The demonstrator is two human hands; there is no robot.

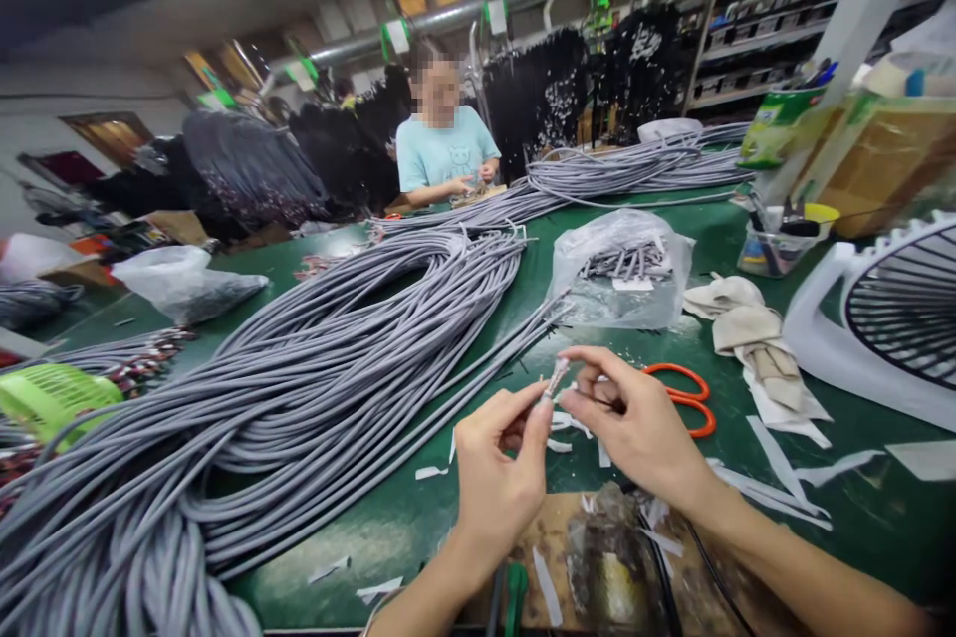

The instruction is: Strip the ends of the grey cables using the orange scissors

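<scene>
Between thumb and fingers, my left hand (pixel 500 468) pinches the end of a cable whose fine stripped wires (pixel 557 378) point upward. My right hand (pixel 634 423) is at the tip of those wires, its index finger curved over the top and its thumb close beside them. Whether its fingertips press on the wires is hard to make out. Just past my right hand lie scissors with orange handles (pixel 702 418), their blades hidden behind the hand. A big bundle of grey cables (pixel 358 348) spreads over the green table (pixel 888 518) to the left.
A clear plastic bag (pixel 623 269) of short grey parts stands ahead. Gloves (pixel 754 338) and a white fan (pixel 888 318) are at the right. Below my hands sits a worn metal block (pixel 616 557) on a board. A co-worker (pixel 448 144) sits across the table.
</scene>
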